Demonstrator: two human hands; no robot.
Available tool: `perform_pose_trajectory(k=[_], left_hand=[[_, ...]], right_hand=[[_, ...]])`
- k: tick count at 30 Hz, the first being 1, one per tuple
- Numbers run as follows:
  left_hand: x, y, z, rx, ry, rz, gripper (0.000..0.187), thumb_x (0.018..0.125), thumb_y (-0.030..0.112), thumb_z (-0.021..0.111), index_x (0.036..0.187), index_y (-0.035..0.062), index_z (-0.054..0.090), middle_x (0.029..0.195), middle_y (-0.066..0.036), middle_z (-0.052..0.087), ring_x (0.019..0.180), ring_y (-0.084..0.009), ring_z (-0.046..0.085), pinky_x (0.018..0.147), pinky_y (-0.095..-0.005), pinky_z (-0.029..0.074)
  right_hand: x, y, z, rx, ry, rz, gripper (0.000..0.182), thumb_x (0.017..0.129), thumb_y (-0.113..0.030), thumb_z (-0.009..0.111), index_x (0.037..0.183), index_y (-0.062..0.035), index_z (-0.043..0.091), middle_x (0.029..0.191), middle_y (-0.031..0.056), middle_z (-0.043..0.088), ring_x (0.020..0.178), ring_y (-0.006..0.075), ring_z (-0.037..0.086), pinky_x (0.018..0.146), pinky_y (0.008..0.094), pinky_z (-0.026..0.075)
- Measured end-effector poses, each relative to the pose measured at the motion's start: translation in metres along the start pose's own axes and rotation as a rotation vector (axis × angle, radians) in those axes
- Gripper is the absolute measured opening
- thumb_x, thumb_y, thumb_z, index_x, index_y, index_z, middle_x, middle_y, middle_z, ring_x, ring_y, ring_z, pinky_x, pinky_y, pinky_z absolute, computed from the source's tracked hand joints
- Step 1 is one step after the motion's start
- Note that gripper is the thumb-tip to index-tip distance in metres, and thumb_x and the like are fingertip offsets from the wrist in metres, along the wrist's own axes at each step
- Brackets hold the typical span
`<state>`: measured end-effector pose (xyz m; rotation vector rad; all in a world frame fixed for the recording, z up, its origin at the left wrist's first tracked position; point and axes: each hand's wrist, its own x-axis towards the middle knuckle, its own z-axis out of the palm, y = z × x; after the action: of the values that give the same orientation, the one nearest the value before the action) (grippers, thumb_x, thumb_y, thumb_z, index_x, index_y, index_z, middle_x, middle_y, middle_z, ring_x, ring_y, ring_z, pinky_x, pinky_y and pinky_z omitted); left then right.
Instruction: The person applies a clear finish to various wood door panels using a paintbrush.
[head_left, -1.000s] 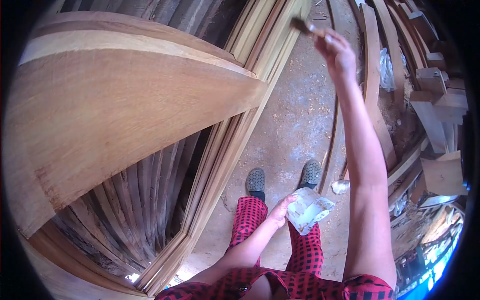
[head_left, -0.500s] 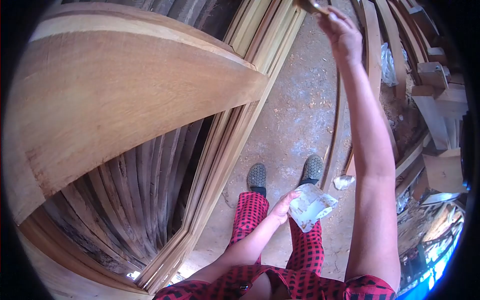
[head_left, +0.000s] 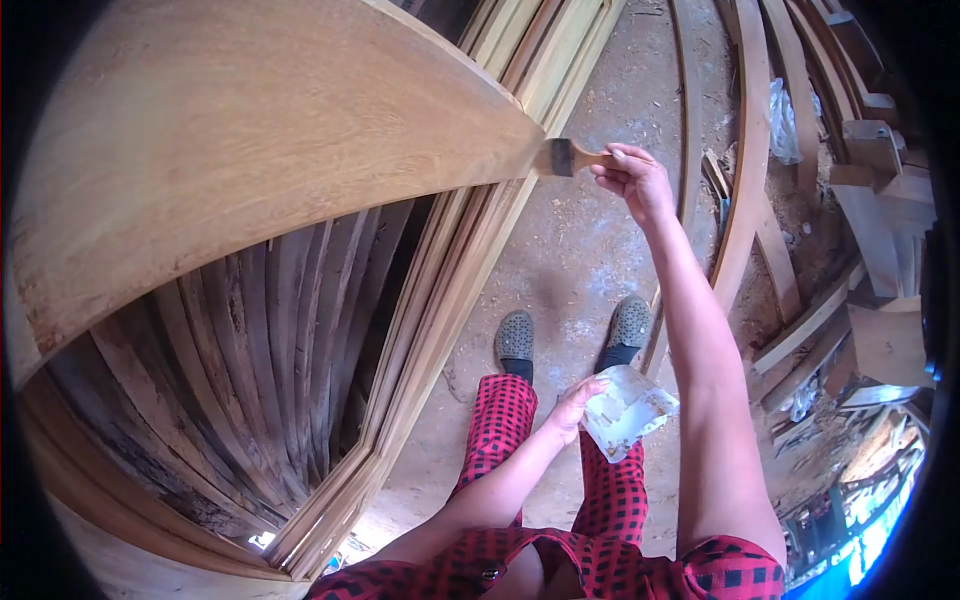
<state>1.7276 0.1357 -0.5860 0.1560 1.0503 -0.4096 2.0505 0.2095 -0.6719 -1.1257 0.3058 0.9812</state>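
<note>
My right hand (head_left: pixel 637 182) grips a paintbrush (head_left: pixel 590 159) by its wooden handle. The brush's bristles are right at the tapered end of a wide wooden board (head_left: pixel 270 140). Lower down, my left hand (head_left: pixel 574 408) holds a translucent plastic container (head_left: pixel 628 412) by its left side, tilted so that its inside shows. Brownish residue marks the container's walls. The wide board reaches from the left edge across a stack of long timber strips (head_left: pixel 440 290).
Rough dark planks (head_left: pixel 270 350) stand in rows under the board. On the right, long curved boards (head_left: pixel 745 150) lie on the dusty floor (head_left: pixel 570 260) beside wood offcuts (head_left: pixel 870 150) and a clear plastic bag (head_left: pixel 784 122). My shoes (head_left: pixel 515 336) are on the floor below.
My right hand has come down and slightly left with the paintbrush, from the top of the view to the board's end. The left hand and container have barely moved.
</note>
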Motion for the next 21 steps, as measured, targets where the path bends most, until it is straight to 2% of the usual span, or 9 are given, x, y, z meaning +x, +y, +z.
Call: perform_pose_trajectory(k=[1, 3, 7, 10, 16, 18, 19, 20, 21], left_hand=[[-0.001, 0.001, -0.001, 0.002, 0.009, 0.001, 0.051, 0.079, 0.038, 0.066, 0.118, 0.0059, 0.056, 0.108, -0.006, 0.062, 0.098, -0.0170, 0.060, 0.089, -0.0321, 0.046], [-0.005, 0.002, 0.001, 0.021, 0.023, 0.007, 0.053, 0.080, 0.037, 0.065, 0.120, 0.0047, 0.056, 0.111, -0.007, 0.062, 0.101, -0.0170, 0.059, 0.091, -0.0313, 0.044], [-0.002, 0.000, -0.008, 0.062, -0.010, -0.051, 0.070, 0.079, 0.047, 0.064, 0.130, 0.0031, 0.046, 0.124, -0.010, 0.056, 0.115, -0.0210, 0.051, 0.101, -0.0360, 0.038], [-0.004, 0.009, 0.000, 0.069, -0.018, -0.052, 0.071, 0.078, 0.048, 0.064, 0.130, 0.0030, 0.046, 0.124, -0.010, 0.055, 0.116, -0.0209, 0.051, 0.101, -0.0362, 0.037], [-0.008, 0.026, 0.001, 0.055, -0.009, -0.017, 0.065, 0.079, 0.045, 0.064, 0.128, 0.0036, 0.048, 0.121, -0.009, 0.056, 0.113, -0.0209, 0.052, 0.100, -0.0360, 0.038], [-0.009, 0.033, 0.004, -0.022, -0.007, -0.016, 0.062, 0.080, 0.043, 0.064, 0.127, 0.0045, 0.049, 0.120, -0.009, 0.057, 0.112, -0.0202, 0.053, 0.099, -0.0363, 0.039], [-0.009, 0.035, 0.004, -0.022, -0.003, -0.011, 0.062, 0.080, 0.043, 0.064, 0.127, 0.0045, 0.049, 0.120, -0.009, 0.057, 0.112, -0.0202, 0.053, 0.099, -0.0363, 0.039], [-0.009, 0.036, 0.003, -0.014, -0.001, 0.002, 0.061, 0.080, 0.043, 0.063, 0.126, 0.0048, 0.049, 0.120, -0.008, 0.057, 0.112, -0.0199, 0.053, 0.099, -0.0364, 0.039], [-0.009, 0.037, 0.004, -0.007, 0.004, 0.013, 0.061, 0.080, 0.042, 0.063, 0.126, 0.0051, 0.050, 0.120, -0.008, 0.057, 0.112, -0.0197, 0.053, 0.098, -0.0365, 0.039]], right_hand=[[0.012, 0.016, -0.001, 0.008, -0.002, 0.004, 0.028, 0.089, -0.008, 0.055, 0.112, 0.0064, 0.053, 0.091, 0.0170, 0.064, 0.079, 0.0231, 0.068, 0.069, 0.0320, 0.058], [0.022, 0.042, 0.003, 0.135, 0.325, -0.017, 0.021, 0.087, -0.008, 0.053, 0.104, 0.0050, 0.055, 0.085, 0.0161, 0.063, 0.073, 0.0218, 0.067, 0.059, 0.0298, 0.058], [0.024, 0.069, 0.018, -0.015, 0.419, 0.026, 0.010, 0.081, -0.005, 0.049, 0.087, 0.0028, 0.052, 0.075, 0.0146, 0.062, 0.052, 0.0205, 0.063, 0.037, 0.0280, 0.048], [0.029, 0.052, 0.030, -0.168, 0.407, 0.131, 0.011, 0.080, -0.004, 0.048, 0.086, 0.0041, 0.052, 0.071, 0.0151, 0.061, 0.047, 0.0199, 0.061, 0.034, 0.0282, 0.046], [0.108, -0.055, 0.031, -0.303, 0.336, -0.140, 0.015, 0.084, -0.005, 0.048, 0.082, 0.0064, 0.059, 0.068, 0.0163, 0.063, 0.048, 0.0178, 0.061, 0.039, 0.0276, 0.049], [0.128, -0.087, 0.023, -0.167, 0.311, -0.309, 0.014, 0.085, -0.005, 0.050, 0.082, 0.0046, 0.060, 0.069, 0.0151, 0.063, 0.050, 0.0185, 0.062, 0.040, 0.0283, 0.049], [0.137, -0.097, 0.021, -0.048, 0.368, -0.404, 0.012, 0.085, -0.008, 0.055, 0.085, 0.0018, 0.061, 0.081, 0.0126, 0.064, 0.057, 0.0195, 0.064, 0.050, 0.0322, 0.052], [0.146, -0.105, 0.016, -0.073, 0.353, -0.417, 0.027, 0.092, -0.019, 0.052, 0.116, -0.0050, 0.053, 0.104, 0.0109, 0.064, 0.084, 0.0187, 0.067, 0.068, 0.0337, 0.053], [0.156, -0.108, 0.004, -0.102, 0.320, -0.422, 0.030, 0.092, -0.022, 0.053, 0.119, -0.0088, 0.054, 0.104, 0.0074, 0.064, 0.092, 0.0184, 0.064, 0.074, 0.0345, 0.050]])
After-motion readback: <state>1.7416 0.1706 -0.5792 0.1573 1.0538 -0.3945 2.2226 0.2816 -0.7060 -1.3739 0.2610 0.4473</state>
